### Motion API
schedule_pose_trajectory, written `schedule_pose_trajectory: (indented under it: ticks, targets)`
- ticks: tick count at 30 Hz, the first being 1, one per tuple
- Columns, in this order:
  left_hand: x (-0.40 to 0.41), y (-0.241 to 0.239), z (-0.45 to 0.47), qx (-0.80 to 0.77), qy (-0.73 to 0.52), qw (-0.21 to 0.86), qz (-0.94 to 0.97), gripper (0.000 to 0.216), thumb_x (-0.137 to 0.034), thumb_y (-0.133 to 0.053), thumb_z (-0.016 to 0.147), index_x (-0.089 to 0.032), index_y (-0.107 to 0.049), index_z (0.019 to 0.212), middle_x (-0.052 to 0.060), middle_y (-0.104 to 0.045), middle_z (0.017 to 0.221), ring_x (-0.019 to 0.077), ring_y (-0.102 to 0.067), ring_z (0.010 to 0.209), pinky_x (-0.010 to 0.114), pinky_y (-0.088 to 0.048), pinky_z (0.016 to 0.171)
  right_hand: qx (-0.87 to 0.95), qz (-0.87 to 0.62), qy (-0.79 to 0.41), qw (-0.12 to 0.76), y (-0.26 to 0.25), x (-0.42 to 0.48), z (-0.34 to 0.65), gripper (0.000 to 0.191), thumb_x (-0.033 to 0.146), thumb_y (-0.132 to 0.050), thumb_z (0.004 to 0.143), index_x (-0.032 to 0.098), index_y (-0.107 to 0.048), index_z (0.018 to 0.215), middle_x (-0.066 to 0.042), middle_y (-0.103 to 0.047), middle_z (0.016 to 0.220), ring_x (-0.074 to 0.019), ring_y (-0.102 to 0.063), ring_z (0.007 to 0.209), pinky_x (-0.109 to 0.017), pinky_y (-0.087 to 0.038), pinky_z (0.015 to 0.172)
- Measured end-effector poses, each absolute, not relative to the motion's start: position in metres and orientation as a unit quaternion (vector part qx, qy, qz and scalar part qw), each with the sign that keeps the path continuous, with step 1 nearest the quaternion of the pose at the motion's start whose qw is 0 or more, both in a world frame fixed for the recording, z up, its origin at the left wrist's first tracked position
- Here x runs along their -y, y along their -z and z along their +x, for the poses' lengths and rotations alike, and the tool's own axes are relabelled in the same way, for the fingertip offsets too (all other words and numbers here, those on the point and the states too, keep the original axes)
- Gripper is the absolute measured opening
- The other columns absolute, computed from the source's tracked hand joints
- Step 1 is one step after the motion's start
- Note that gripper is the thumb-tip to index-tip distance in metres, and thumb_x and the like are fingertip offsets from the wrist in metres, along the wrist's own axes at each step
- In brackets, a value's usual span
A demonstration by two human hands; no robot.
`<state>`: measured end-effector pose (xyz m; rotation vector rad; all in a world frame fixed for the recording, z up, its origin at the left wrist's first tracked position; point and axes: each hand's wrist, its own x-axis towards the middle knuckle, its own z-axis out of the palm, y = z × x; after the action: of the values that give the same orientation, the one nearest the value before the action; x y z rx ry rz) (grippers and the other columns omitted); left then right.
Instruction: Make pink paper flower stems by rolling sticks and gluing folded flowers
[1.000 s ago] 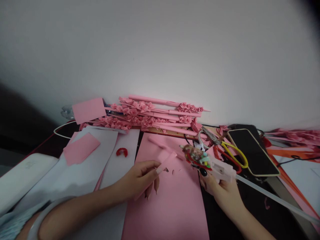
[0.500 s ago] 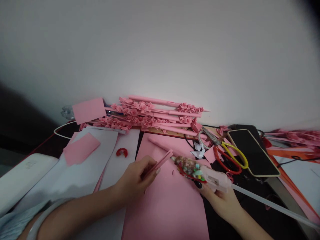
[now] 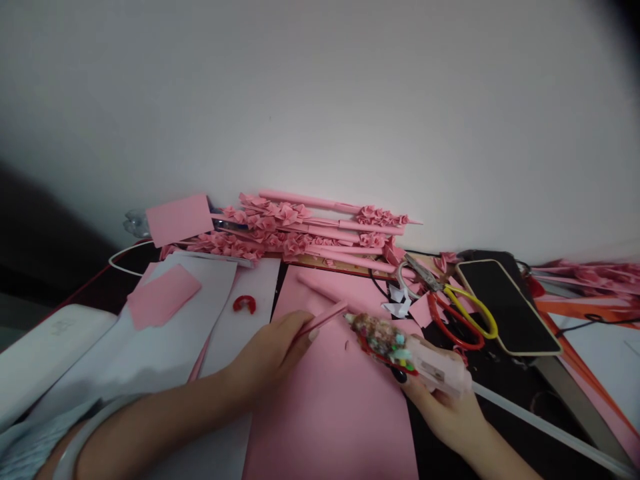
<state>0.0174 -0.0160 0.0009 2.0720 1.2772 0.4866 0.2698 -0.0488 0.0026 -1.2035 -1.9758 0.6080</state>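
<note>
My left hand (image 3: 280, 347) is closed on a narrow folded strip of pink paper (image 3: 326, 316), which points right and slightly up. My right hand (image 3: 445, 407) grips a hot glue gun (image 3: 400, 347), its body crusted with brown, blue and green bits. A long translucent glue stick (image 3: 550, 430) trails out of its back end. The gun's nozzle lies close to the free end of the strip; whether they touch I cannot tell. Beneath both hands is a large pink sheet (image 3: 335, 420), with a rolled pink paper tube (image 3: 325, 291) along its far end.
Pink paper flower stems (image 3: 300, 227) lie piled against the wall. Scissors (image 3: 465, 313) with red and yellow handles rest beside a phone (image 3: 507, 307) on the right. White sheets (image 3: 150, 353), small pink cards (image 3: 165, 297) and a red curved piece (image 3: 245, 304) occupy the left.
The pink strip has turned in my left hand, so its two layers look closer together. The glue gun has shifted slightly right, and its back end has tipped lower.
</note>
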Motion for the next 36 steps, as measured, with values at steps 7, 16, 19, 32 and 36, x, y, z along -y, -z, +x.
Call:
schedule_pose_trajectory:
  ticks: [7,16,19,32,36]
  targets:
    - [0.017,0.006,0.018,-0.495,-0.186,0.3,0.794,0.023,-0.025,-0.032,0.091,-0.017,-0.051,0.101,0.007,-0.062,0.096,0.02,-0.058,0.084,0.031,-0.045,0.073,0.785,-0.477,-0.2,0.342,-0.007,0.046,0.264,0.019,0.02,-0.048,0.083,0.018,-0.048,0.065,0.003,-0.045,0.055,-0.0093,-0.044,0.043,-0.02,-0.036,0.042]
    - [0.019,0.01,0.02,-0.502,-0.18,0.286,0.796,0.023,-0.019,-0.033,0.089,-0.016,-0.052,0.103,0.008,-0.063,0.097,0.0207,-0.059,0.086,0.032,-0.046,0.074,0.784,-0.494,-0.179,0.331,-0.008,0.047,0.26,0.018,0.019,-0.047,0.083,0.019,-0.046,0.065,0.003,-0.048,0.055,-0.0102,-0.048,0.043,-0.02,-0.038,0.041]
    - [0.019,0.01,0.02,-0.503,-0.179,0.292,0.793,0.025,-0.021,-0.032,0.09,-0.016,-0.053,0.105,0.008,-0.063,0.098,0.0208,-0.059,0.088,0.033,-0.046,0.076,0.784,-0.504,-0.164,0.323,-0.009,0.047,0.258,0.017,0.02,-0.047,0.083,0.018,-0.05,0.067,0.001,-0.053,0.055,-0.0116,-0.05,0.044,-0.021,-0.04,0.043]
    - [0.02,-0.006,0.026,-0.536,-0.203,0.394,0.718,0.031,-0.027,-0.027,0.092,-0.02,-0.04,0.12,0.0,-0.058,0.072,0.0161,-0.055,0.061,0.026,-0.039,0.055,0.778,-0.506,-0.214,0.305,-0.007,0.051,0.252,0.021,0.026,-0.045,0.084,0.02,-0.048,0.064,0.0,-0.051,0.054,-0.0124,-0.049,0.043,-0.022,-0.038,0.04]
    - [0.02,-0.003,0.026,-0.532,-0.216,0.417,0.704,0.028,-0.027,-0.028,0.091,-0.02,-0.036,0.117,-0.005,-0.046,0.063,0.0127,-0.045,0.052,0.023,-0.032,0.05,0.768,-0.517,-0.194,0.324,-0.005,0.05,0.254,0.014,0.023,-0.048,0.083,0.019,-0.053,0.071,0.001,-0.054,0.055,-0.0128,-0.052,0.044,-0.022,-0.041,0.042]
